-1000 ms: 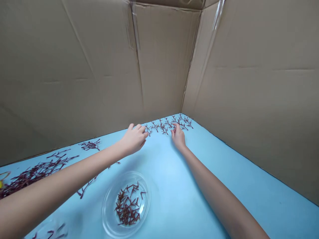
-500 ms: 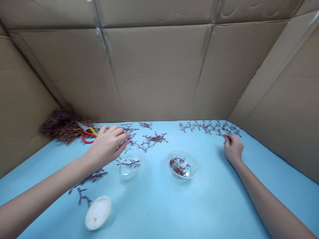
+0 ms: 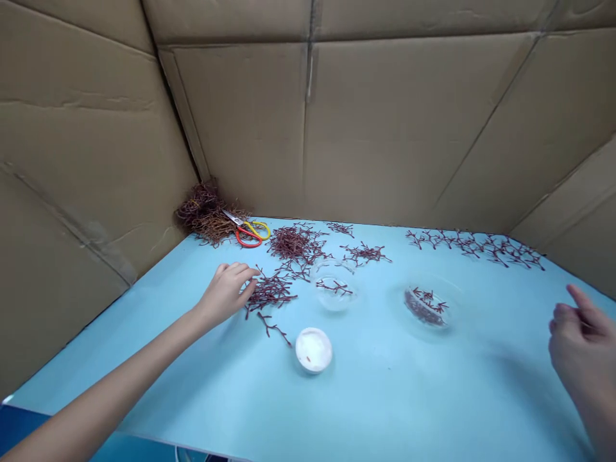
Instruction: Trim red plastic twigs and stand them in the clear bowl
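Observation:
My left hand (image 3: 231, 292) is at the left edge of a pile of reddish-brown branched twigs (image 3: 272, 292), thumb and index finger apart, nothing visibly held. At the right edge, my right hand (image 3: 582, 340) is above the blue table, slightly blurred, index finger stretched out, no twig seen in it. One clear bowl (image 3: 334, 301) has a branched twig across it. Another clear bowl (image 3: 428, 321) holds small twig pieces. A small white dish (image 3: 314, 350) with a tiny brown bit stands nearer me, beside a single twig (image 3: 274, 328).
Red-and-yellow scissors (image 3: 249, 232) lie against a tangled heap of stems (image 3: 206, 215) in the back left corner. A dense twig pile (image 3: 291, 245) and smaller clusters (image 3: 366, 252) sit behind the bowls. Branched twigs (image 3: 476, 245) line the back right. Cardboard walls (image 3: 385, 128) surround the table.
The view has turned left. My left hand has come down beside the near twig pile. My right hand has drawn back from the back-right row, and the twig at its fingertips is gone.

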The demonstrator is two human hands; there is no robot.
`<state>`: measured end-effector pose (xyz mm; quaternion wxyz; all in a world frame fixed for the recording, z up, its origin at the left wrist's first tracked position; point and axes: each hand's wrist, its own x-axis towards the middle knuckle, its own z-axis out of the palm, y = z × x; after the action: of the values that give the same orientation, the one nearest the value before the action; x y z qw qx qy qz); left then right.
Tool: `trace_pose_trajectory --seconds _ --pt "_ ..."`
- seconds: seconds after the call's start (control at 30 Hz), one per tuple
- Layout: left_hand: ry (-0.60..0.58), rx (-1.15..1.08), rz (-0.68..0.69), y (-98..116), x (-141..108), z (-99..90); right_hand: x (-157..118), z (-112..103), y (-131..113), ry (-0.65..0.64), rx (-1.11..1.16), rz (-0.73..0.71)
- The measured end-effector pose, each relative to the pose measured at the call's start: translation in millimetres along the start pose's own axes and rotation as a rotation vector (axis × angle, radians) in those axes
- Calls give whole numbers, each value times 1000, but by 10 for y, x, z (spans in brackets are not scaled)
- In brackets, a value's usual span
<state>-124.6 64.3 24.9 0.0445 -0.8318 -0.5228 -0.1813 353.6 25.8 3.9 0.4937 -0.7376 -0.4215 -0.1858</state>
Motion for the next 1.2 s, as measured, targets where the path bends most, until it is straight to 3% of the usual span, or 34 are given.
trace_pose_trajectory --seconds 0.13,0.27,0.5,0.7,0.9,1.2 --pt "53 -70 8 -258 -83 216 -297 -91 -257 -9 159 187" --pt "169 -125 -40 -418 -153 410 -435 -62 -375 57 171 250" --pt "230 -221 -57 -357 -278 525 -436 15 -339 74 103 244" --pt "232 -263 -12 -259 -274 508 -436 -38 -246 26 52 135" --pt "292 -253 -44 -213 -272 547 -557 -141 -297 -184 153 -42" --pt "381 -200 22 59 -240 567 -746 -188 -560 -449 344 -308"
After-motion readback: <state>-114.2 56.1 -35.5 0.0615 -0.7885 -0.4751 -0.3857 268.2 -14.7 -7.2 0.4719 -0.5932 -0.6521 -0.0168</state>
